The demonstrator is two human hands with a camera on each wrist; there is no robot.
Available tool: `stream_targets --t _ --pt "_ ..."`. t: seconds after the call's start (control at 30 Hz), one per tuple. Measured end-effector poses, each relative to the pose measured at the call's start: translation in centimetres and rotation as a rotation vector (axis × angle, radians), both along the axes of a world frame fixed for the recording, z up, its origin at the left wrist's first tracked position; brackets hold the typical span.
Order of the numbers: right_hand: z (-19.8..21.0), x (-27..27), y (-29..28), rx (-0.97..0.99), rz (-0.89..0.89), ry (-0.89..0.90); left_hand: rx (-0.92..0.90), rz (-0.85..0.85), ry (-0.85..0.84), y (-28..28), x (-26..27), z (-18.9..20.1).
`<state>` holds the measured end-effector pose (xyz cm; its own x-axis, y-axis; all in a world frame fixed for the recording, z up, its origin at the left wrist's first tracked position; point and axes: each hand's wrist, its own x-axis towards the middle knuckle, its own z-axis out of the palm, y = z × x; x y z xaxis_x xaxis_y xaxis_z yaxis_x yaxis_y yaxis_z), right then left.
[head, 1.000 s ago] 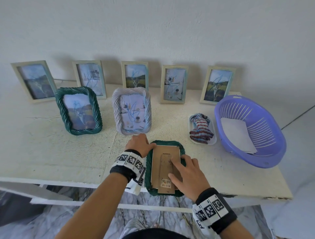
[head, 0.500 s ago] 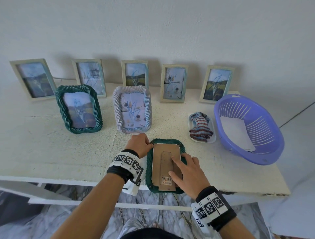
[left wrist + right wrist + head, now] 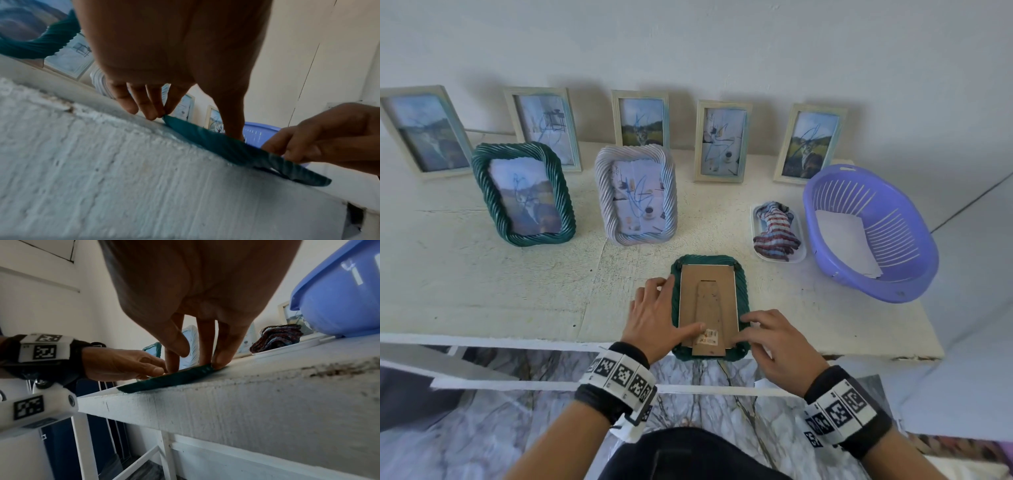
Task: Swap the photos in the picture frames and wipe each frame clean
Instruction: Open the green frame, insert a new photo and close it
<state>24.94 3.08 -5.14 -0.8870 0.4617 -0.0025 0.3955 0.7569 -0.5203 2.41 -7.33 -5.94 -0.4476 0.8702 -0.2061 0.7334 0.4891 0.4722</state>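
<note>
A green rope-edged frame (image 3: 709, 263) lies face down at the table's front edge, its brown backing board and stand (image 3: 709, 301) facing up. Its near end overhangs the edge slightly. My left hand (image 3: 674, 305) lies along the frame's left rim, fingers fairly straight and thumb pressed on the board by the barcode sticker. In the left wrist view its fingertips (image 3: 152, 113) touch the frame (image 3: 226, 146) at the rim. My right hand (image 3: 753, 330) curls its fingers onto the lower right corner, seen pinching the rim (image 3: 174, 379) in the right wrist view.
A second green rope frame (image 3: 524, 195) and a white rope frame (image 3: 637, 195) stand behind. Several pale frames (image 3: 722, 140) lean on the wall. A striped cloth (image 3: 777, 229) lies on a small white tray. A purple basket (image 3: 893, 281) holds white paper (image 3: 846, 243).
My left hand slid from the frame's top left corner down its left side, thumb onto the board. My right hand moved off the board's middle to the lower right corner.
</note>
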Motion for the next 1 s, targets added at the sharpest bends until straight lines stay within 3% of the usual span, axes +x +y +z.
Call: stream_targets --t 0.4,0.7,0.8,1.0 --pt "0.1 -1.0 0.2 0.018 -0.023 -0.009 0.012 -0.016 0.061 0.0 0.2 0.3" --pt "0.1 -2.4 -1.2 0.085 -0.127 -0.179 0.015 0.0 0.013 0.1 -0.6 -0.1" --pt "-0.2 -2.5 -1.4 0.1 -0.15 -0.133 -0.005 -0.091 -0.07 -0.5 -1.9 -0.2" --pt "-0.5 -2.6 -1.7 0.106 -0.17 -0.098 -0.031 -0.246 -0.058 -1.5 -3.1 -0.8"
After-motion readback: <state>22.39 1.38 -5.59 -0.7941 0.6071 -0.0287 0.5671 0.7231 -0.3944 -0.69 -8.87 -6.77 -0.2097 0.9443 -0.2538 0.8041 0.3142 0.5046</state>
